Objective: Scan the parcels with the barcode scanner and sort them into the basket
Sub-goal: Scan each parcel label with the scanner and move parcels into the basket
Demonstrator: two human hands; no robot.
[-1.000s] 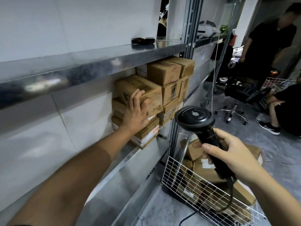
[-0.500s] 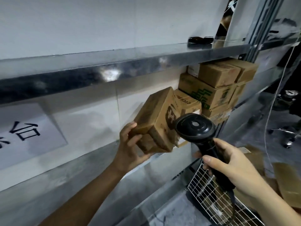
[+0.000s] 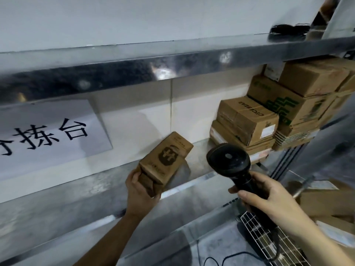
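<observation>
The small cardboard parcel (image 3: 165,158), gripped at its lower end by the left hand (image 3: 141,195) above the shelf (image 3: 92,191), looks light and stiff, with the right hand (image 3: 269,197) clasping the barcode scanner (image 3: 228,160) at its 3 o'clock.

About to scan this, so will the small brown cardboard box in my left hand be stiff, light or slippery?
Probably stiff: the small brown cardboard box shows crisp edges and flat faces. Likely light, since the left hand alone holds it tilted by its lower end. It may slip, as only that end is gripped, though the cardboard looks matte.
</observation>
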